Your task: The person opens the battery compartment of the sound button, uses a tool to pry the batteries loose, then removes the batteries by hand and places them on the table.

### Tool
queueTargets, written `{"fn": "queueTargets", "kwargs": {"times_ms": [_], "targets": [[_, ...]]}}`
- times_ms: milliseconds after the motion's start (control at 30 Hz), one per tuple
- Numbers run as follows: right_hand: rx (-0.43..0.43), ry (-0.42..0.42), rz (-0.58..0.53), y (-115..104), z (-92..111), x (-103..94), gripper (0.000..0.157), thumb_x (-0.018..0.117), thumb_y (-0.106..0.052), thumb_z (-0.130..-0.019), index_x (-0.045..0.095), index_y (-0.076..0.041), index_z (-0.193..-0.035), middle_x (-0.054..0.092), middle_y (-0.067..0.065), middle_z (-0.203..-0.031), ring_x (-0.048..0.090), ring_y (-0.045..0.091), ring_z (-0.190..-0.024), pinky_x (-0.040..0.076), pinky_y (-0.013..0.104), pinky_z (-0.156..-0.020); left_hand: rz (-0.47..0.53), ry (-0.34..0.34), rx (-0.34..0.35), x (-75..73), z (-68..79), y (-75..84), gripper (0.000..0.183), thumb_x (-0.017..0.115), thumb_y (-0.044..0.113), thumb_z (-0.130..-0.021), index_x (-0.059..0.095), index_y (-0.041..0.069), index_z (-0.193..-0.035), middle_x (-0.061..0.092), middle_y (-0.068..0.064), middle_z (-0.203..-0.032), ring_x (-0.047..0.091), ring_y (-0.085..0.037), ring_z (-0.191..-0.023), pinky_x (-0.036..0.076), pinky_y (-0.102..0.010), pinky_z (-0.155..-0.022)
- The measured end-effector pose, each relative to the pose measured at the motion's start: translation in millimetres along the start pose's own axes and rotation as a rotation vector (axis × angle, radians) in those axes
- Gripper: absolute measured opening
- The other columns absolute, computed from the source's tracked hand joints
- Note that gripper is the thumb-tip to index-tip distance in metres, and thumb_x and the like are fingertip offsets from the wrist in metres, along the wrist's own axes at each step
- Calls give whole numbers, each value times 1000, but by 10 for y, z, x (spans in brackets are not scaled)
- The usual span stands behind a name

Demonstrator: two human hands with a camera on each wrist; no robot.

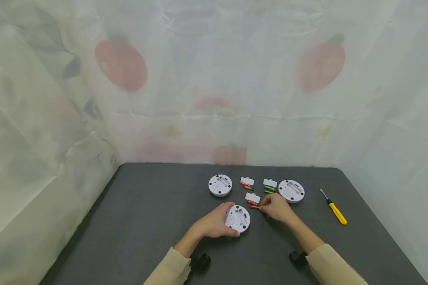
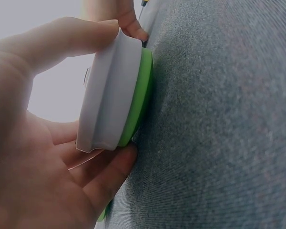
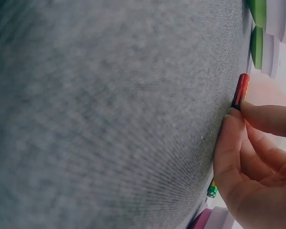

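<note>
My left hand (image 1: pixel 213 222) grips a round white device (image 1: pixel 238 218) by its sides, thumb and fingers on opposite edges. The device lies upside down, its slotted battery bay facing up; a green face (image 2: pixel 140 98) shows below the white body in the left wrist view. To its right, my right hand (image 1: pixel 278 208) pinches one end of a red battery (image 3: pixel 240 89) between thumb and fingertips, close over the table. Another red battery (image 1: pixel 251 202) lies just behind, beside a white battery cover (image 1: pixel 253 197).
Two more upturned white devices (image 1: pixel 220 185) (image 1: pixel 291 191) stand farther back. Between them lie two covers (image 1: pixel 247 181) (image 1: pixel 270 183), with orange-red batteries (image 1: pixel 247 187) and green batteries (image 1: pixel 270 188). A yellow screwdriver (image 1: pixel 337 211) lies at the right of the dark table (image 1: pixel 146 206). Patterned curtains (image 1: pixel 214 79) surround it.
</note>
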State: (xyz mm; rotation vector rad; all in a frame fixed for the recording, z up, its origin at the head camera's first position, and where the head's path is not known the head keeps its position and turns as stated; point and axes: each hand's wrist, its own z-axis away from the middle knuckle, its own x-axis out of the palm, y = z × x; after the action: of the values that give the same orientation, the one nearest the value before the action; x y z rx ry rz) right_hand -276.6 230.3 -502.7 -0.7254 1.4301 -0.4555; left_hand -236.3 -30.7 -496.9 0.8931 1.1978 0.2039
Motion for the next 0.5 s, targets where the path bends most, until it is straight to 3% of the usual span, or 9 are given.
{"fn": "queueTargets", "kwargs": {"times_ms": [500], "targets": [[13, -17, -34, 15, 30, -18, 10, 79, -2, -80, 72, -2, -86, 65, 0, -70, 60, 12, -58, 49, 30, -54, -58, -1, -8, -54, 24, 50, 97, 85, 42, -75, 40, 4, -152, 47, -13, -149, 48, -25, -130, 39, -46, -108]]}}
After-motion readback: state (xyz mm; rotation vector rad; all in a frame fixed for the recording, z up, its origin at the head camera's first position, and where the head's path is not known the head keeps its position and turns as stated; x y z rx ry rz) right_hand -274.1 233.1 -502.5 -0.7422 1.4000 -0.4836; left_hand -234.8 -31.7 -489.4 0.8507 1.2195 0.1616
